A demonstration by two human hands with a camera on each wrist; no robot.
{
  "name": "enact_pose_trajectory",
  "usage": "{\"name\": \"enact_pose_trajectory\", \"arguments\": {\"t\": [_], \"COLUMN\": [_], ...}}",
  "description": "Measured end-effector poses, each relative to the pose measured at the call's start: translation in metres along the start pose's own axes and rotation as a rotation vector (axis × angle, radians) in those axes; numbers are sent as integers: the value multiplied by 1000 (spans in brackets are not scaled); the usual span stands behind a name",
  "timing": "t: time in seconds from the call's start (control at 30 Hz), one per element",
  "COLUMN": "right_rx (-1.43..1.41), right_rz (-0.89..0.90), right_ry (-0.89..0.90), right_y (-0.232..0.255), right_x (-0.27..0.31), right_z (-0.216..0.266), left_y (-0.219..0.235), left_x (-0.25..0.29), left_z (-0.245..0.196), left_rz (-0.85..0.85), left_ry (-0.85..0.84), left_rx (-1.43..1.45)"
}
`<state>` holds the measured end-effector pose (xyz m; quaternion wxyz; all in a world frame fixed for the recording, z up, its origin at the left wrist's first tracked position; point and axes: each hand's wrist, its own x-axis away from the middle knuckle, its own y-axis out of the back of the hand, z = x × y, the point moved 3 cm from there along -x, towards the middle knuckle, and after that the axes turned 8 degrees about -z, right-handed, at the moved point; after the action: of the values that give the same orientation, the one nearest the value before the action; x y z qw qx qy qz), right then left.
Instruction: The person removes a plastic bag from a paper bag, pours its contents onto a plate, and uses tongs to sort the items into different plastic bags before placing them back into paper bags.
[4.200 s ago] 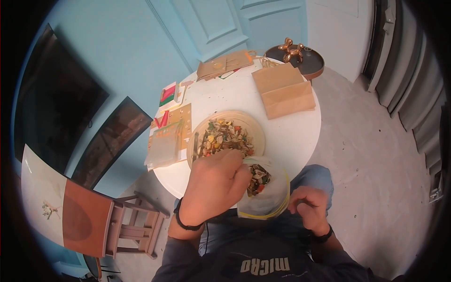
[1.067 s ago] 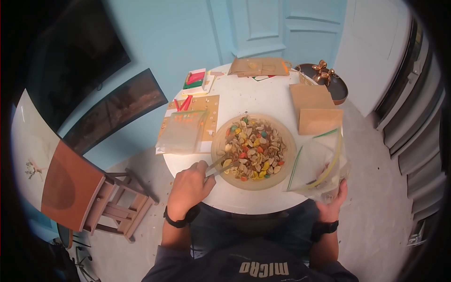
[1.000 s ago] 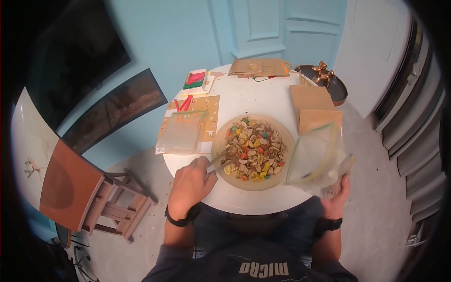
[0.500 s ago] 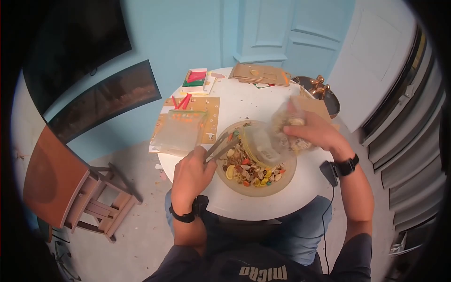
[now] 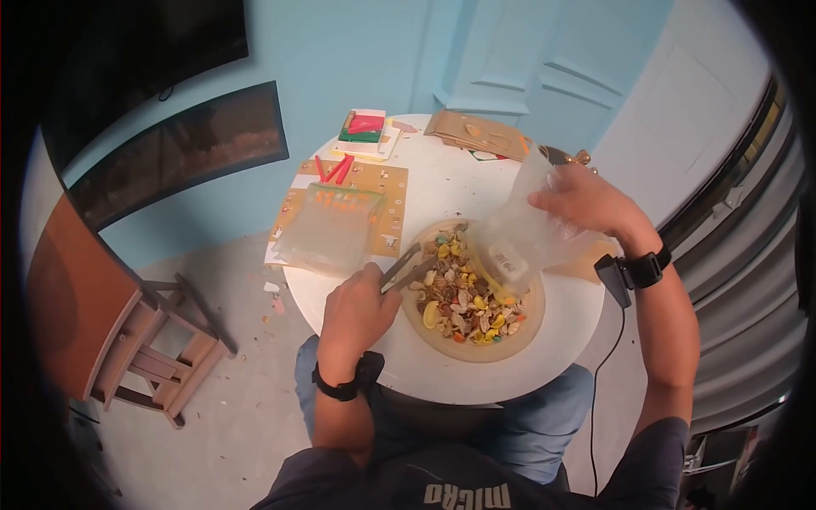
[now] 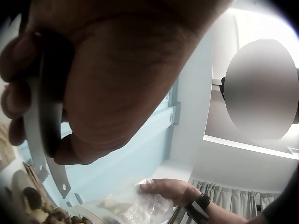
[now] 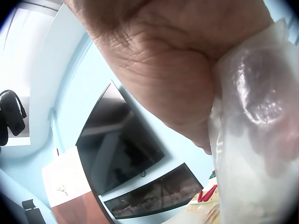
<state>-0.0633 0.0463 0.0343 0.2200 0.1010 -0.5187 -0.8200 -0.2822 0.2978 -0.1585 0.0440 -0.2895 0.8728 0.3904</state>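
Translucent plastic bag (image 5: 520, 217) had been upturned over round beige bowl (image 5: 537, 310), probably emptying. Right fingers (image 5: 561, 177) gripped it; left fingers (image 6: 17, 100), metal tongs (image 5: 401, 264).

1. The bowl (image 5: 537, 330) sits near the middle of the surface (image 5: 425, 379), with the dried mixture (image 5: 463, 314) in it.
2. Left of the bowl, the left fingers (image 5: 372, 285) hold the tongs (image 5: 398, 272), tips by its far left rim.
3. Right and farther, the right fingers (image 5: 545, 201) hold a bag (image 5: 517, 204), tilted, its lower end over the bowl.
4. On the left, a pouch (image 5: 327, 234) lies on a sheet (image 5: 393, 200), the strips (image 5: 343, 170) just beyond it.
5. Farther back sit a box (image 5: 372, 111) and, to its right, stacked paper bags (image 5: 476, 132).
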Motion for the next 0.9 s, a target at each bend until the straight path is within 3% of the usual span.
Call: {"name": "enact_pose_trajectory", "arguments": {"t": [0.3,0.43,0.6,0.7,0.9], "right_rx": [-5,-67,-94,-157,-120], "right_rz": [-211,-255,-277,-267,-270], "right_ry": [66,107,83,97,147], "right_y": [60,78,81,81,74], "right_x": [23,38,53,53,53], "right_z": [27,32,32,21,4], "left_y": [-2,-5,-9,-3,3], "left_x": [1,6,10,9,7], "left_z": [1,-2,-7,-3,-6], "left_rz": [-45,13,77,-14,-36], "left_ry": [24,-10,-64,-45,7], "left_rx": [-98,-136,-127,-118,-80]}}
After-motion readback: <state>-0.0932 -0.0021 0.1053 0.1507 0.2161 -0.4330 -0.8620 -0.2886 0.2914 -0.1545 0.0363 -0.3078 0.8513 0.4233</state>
